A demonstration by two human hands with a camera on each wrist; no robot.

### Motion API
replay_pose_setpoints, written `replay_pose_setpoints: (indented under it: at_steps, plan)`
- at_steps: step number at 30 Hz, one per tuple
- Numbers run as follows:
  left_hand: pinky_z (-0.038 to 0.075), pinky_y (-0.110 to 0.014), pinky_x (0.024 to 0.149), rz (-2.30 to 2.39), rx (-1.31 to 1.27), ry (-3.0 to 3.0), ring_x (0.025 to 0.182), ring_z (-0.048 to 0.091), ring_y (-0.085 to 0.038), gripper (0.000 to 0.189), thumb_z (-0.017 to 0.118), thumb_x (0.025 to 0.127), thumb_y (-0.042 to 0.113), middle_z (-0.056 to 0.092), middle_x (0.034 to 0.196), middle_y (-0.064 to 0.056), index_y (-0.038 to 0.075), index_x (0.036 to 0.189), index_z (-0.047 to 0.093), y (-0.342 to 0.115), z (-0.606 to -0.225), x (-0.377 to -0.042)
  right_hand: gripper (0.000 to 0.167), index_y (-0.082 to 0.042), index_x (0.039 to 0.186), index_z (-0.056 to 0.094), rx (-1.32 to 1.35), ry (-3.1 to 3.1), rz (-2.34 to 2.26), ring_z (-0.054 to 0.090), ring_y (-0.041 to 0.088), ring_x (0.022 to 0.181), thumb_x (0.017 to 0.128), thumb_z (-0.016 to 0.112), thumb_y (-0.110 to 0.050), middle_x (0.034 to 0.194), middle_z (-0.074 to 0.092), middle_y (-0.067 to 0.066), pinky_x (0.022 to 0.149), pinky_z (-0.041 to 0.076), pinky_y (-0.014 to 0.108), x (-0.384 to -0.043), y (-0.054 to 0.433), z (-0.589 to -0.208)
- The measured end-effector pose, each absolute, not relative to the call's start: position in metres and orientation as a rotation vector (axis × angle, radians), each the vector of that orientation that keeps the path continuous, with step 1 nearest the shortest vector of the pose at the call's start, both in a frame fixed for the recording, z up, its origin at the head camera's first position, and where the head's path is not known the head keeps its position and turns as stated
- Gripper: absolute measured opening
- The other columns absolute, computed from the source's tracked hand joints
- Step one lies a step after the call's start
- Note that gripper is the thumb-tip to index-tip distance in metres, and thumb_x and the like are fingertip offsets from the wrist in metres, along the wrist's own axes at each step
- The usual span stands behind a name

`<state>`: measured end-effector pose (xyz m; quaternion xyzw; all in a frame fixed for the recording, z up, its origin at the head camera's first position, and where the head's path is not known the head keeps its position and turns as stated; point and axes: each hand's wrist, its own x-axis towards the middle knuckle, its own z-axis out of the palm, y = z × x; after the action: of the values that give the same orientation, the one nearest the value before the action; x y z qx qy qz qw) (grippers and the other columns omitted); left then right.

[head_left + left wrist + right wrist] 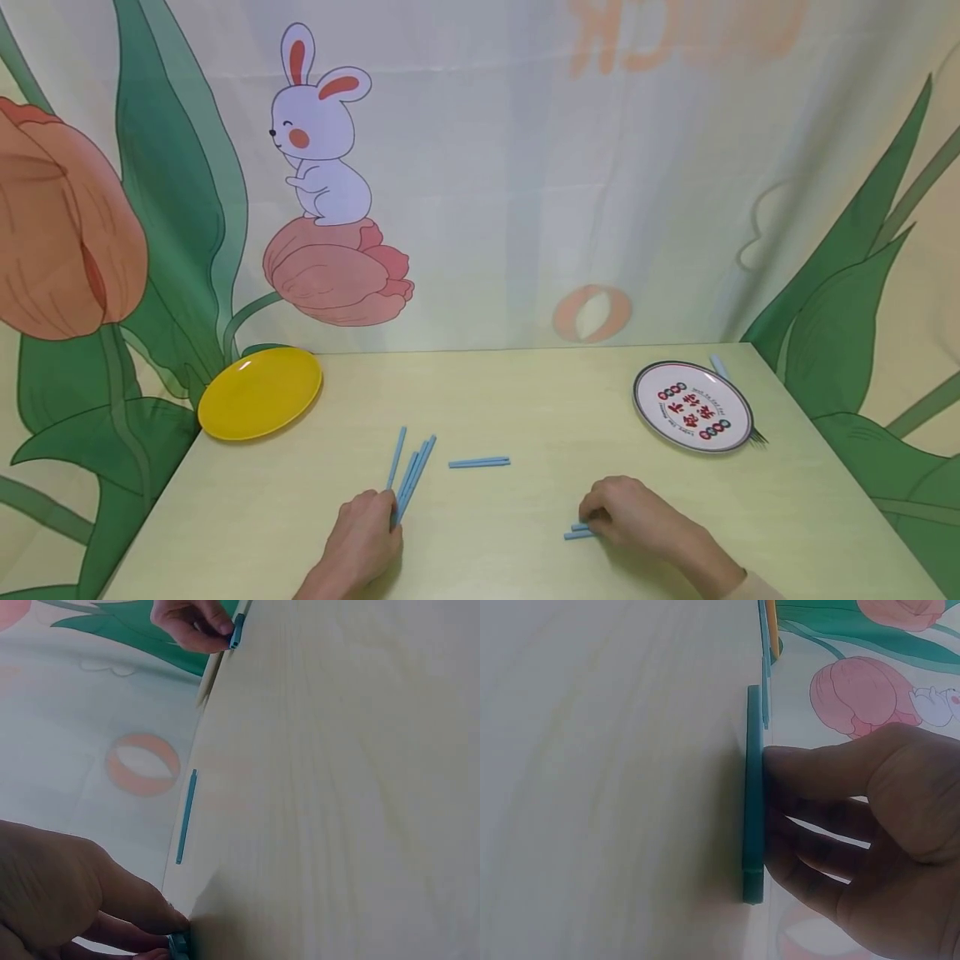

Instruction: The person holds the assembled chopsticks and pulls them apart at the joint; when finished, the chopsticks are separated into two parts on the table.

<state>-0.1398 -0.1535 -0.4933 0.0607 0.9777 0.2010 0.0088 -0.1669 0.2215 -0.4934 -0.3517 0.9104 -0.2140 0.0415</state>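
Note:
My left hand (362, 533) grips a small bunch of slim blue sticks (416, 471) near their lower ends. They fan out away from me, one leaning apart from the others. To the right, my right hand (637, 517) has its fingers curled down onto blue sticks (577, 536), whose left ends poke out beside the fingertips. The right wrist view shows thumb and fingers against a blue stick (754, 787) at the tabletop. Between the hands lies a pair of blue sticks (480, 462), side by side, touched by neither hand.
A yellow plate (260, 394) sits at the table's back left. Back right is a white plate (693, 407) with red lettering, partly covering a fork (760, 437) with a pale handle. A printed curtain (480, 183) hangs behind the table's far edge.

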Motion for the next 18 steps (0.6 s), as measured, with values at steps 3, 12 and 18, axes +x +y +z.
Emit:
replay_pose_setpoints:
  at_steps: [3,12,18]
  plan:
    - [0.046,-0.029,0.054,0.607,0.204,3.073,0.059,0.048,-0.013,0.007,0.068,0.077,0.001,0.052,0.066,-0.001,0.006,0.076,0.063,-0.1527,-0.4922,-0.1394,0.014,-0.018,0.082,0.075,-1.076,2.789,-0.653,0.055,-0.004,0.075,0.082,0.072,-0.004,0.081,0.066,-0.016,0.068,0.051,0.023,-0.1674,0.2223,-0.4938]
    - [0.044,-0.03,0.048,0.56,0.181,3.121,0.054,0.048,-0.015,0.012,0.066,0.077,-0.001,0.051,0.062,-0.001,0.005,0.068,0.06,-0.1545,-0.4915,-0.1385,0.012,-0.017,0.083,0.075,-1.031,2.778,-0.646,0.054,-0.004,0.075,0.082,0.072,-0.005,0.081,0.066,-0.016,0.069,0.051,0.023,-0.1675,0.2223,-0.4934]
    - [0.045,-0.032,0.047,0.554,0.144,3.122,0.053,0.05,-0.016,0.012,0.066,0.077,-0.001,0.055,0.062,-0.002,0.004,0.068,0.063,-0.1586,-0.4913,-0.138,0.014,-0.018,0.082,0.075,-1.046,2.771,-0.649,0.055,-0.003,0.075,0.082,0.072,-0.004,0.081,0.067,-0.015,0.069,0.051,0.023,-0.1671,0.2217,-0.4915]
